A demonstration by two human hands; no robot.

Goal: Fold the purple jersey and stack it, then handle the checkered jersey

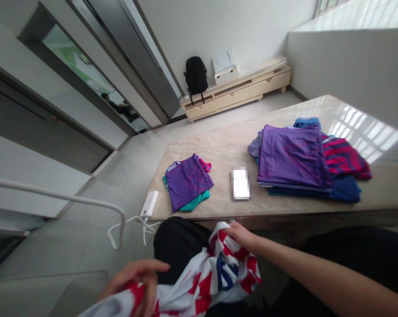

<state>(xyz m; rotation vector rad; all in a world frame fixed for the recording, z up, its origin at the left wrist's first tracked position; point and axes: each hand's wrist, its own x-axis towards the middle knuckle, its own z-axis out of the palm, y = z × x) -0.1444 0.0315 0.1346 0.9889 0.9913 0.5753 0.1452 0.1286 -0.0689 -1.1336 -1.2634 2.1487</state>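
A red, white and blue garment (215, 277) hangs loose over my lap, below the table's near edge. My left hand (138, 277) is closed on its lower left part. My right hand (240, 233) pinches its upper edge close to the marble table (285, 207). On the table lie a small folded pile with a purple shirt on top (187, 180) at the left and a larger stack of purple, blue and red striped clothes (301, 158) at the right.
A blurred white phone-sized object (240, 183) lies between the two piles. A white power bank (149, 203) with a cable sits at the table's left corner. A low cream cabinet (238, 90) with a black backpack (196, 75) stands by the far wall. A white rail (70, 200) runs at my left.
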